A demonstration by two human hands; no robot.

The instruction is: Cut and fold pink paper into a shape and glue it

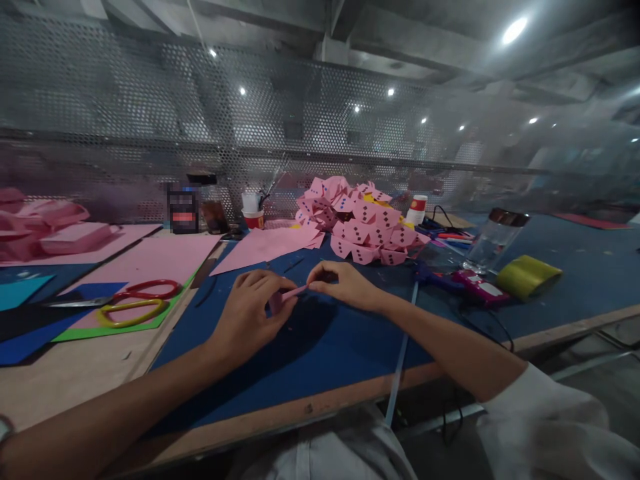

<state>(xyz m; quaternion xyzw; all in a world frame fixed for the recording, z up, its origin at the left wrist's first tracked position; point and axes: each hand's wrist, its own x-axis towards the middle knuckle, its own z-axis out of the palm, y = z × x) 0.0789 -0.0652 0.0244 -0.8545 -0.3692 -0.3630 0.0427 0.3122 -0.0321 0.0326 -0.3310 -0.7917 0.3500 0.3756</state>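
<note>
Paper strip between both hands

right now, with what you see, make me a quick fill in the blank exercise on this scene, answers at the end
The left hand and right hand hold a small strip coloured ____.
The surface beneath the hands is ____ in colour.
Of the two scissors handle loops, one is red and the other is ____.
In the picture, the shiny yellow roll lies to the ____ of the scissors.

Missing words: pink; blue; yellow; right
</note>
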